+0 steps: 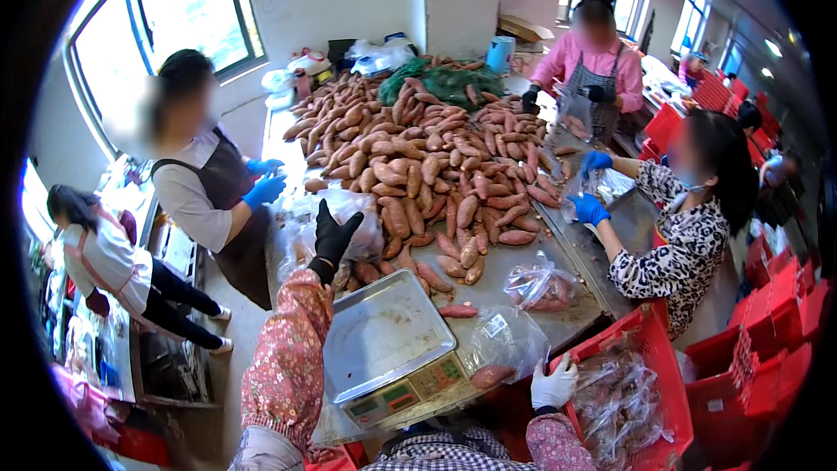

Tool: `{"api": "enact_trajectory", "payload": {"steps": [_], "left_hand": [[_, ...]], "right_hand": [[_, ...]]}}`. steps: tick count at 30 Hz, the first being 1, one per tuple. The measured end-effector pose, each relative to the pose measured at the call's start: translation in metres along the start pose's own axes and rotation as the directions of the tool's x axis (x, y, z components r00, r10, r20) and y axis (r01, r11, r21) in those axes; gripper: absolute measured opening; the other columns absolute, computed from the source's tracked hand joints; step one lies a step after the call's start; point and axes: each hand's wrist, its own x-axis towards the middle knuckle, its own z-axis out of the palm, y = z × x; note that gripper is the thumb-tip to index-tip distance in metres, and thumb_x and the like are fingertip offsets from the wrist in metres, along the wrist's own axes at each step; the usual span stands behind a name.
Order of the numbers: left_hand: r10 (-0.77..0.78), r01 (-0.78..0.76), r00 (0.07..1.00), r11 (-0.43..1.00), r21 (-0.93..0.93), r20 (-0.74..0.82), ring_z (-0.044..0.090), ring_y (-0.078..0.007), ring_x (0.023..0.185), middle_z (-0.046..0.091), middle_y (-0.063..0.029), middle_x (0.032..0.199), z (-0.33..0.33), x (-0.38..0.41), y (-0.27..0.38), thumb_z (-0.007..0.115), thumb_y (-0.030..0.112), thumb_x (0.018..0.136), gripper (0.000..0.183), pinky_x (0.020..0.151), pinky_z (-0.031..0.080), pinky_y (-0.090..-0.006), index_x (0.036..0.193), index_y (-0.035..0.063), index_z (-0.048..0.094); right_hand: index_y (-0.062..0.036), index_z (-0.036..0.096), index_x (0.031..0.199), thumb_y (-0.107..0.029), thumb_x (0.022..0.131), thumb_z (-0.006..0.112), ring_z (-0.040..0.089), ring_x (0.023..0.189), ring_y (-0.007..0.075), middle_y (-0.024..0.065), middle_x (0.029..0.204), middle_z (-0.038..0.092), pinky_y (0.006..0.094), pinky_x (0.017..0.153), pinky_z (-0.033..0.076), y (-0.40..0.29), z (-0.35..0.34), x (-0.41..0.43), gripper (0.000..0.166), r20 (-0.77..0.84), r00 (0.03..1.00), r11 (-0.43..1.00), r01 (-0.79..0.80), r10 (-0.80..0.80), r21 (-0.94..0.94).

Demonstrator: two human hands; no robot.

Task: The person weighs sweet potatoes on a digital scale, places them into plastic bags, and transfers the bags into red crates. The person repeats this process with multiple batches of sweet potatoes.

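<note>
My left hand (335,235), in a black glove, is raised with thumb and fingers apart, in front of a heap of clear plastic bags (356,219) on the table. Nothing is in it. In a white glove, my right hand (553,384) grips the rim of a red plastic crate (667,373), which holds bagged produce (618,399). Between my arms stands a digital scale (399,399) with a bare metal pan (386,333). Right of it lie a clear bag (507,340), a single sweet potato (492,377) and a tied bag of sweet potatoes (543,284).
A large pile of sweet potatoes (418,163) covers much of the metal table (562,255), with green netting (441,82) behind. Gloved co-workers stand left (216,190), right (686,229) and at the far right corner (598,72). Red crates (752,340) are stacked at right.
</note>
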Motion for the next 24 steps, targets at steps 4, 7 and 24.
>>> {"api": "enact_trajectory", "payload": {"steps": [4,7,24], "left_hand": [[-0.054,0.597,0.703,0.588,-0.546,0.709,0.059,-0.0191,0.077,0.063,-0.0127,0.091,0.034,0.037,-0.031,0.069,0.017,0.084,0.045,0.071,0.05,-0.0304,0.123,-0.0016,0.056],[0.678,-0.685,0.692,0.725,-0.072,0.249,0.06,-0.0273,0.076,0.064,-0.0134,0.086,0.042,0.04,-0.032,0.076,0.014,0.073,0.035,0.074,0.051,-0.0375,0.104,0.0019,0.065],[0.014,-0.175,0.933,0.892,0.418,0.36,0.057,-0.034,0.102,0.062,-0.0192,0.105,0.097,0.052,-0.045,0.073,0.035,0.079,0.051,0.089,0.045,-0.0439,0.114,0.0007,0.058]], "right_hand": [[-0.0059,0.051,0.127,-0.048,0.076,0.068,0.053,0.102,0.0382,0.0192,0.113,0.054,0.0493,0.083,0.046,0.006,0.004,-0.003,0.068,-0.063,0.998,1.0,-0.004,0.005,0.015],[-0.0086,0.055,0.12,-0.05,0.074,0.068,0.054,0.093,0.0375,0.017,0.103,0.055,0.0524,0.072,0.045,0.01,-0.01,0.0,0.062,0.02,0.999,0.998,-0.028,0.027,0.049],[-0.0069,0.061,0.11,-0.044,0.069,0.075,0.055,0.089,0.0356,0.0155,0.093,0.055,0.047,0.072,0.047,0.04,-0.021,0.005,0.057,-0.049,0.999,0.983,0.005,0.004,0.186]]}}
